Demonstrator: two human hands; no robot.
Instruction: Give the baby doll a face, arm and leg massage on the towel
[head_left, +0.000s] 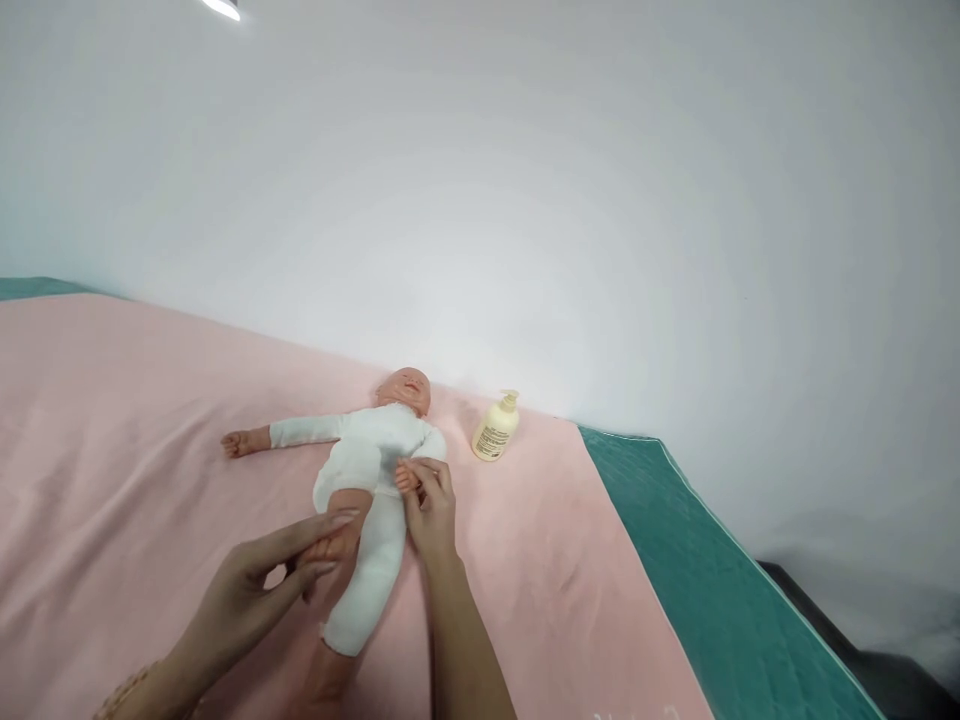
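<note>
A baby doll (375, 440) with a white cloth body lies on its back on a pink sheet (540, 560), its head towards the wall. My left hand (259, 580) pinches the bare lower end of the doll's leg on the left, around the foot, with thumb and fingers on either side. The doll's other leg (367, 580) stretches towards me. At the doll's side, my right hand (433, 508) grips its small hand (406, 476) between thumb and fingers, that arm bent over the belly. The doll's other arm (304, 431) reaches out to the left.
A cream pump bottle (496, 428) stands upright to the right of the doll, close to the white wall (525, 200). Green cloth (720, 570) shows beyond the pink sheet's right edge. Something dark (862, 650) lies past it at the lower right.
</note>
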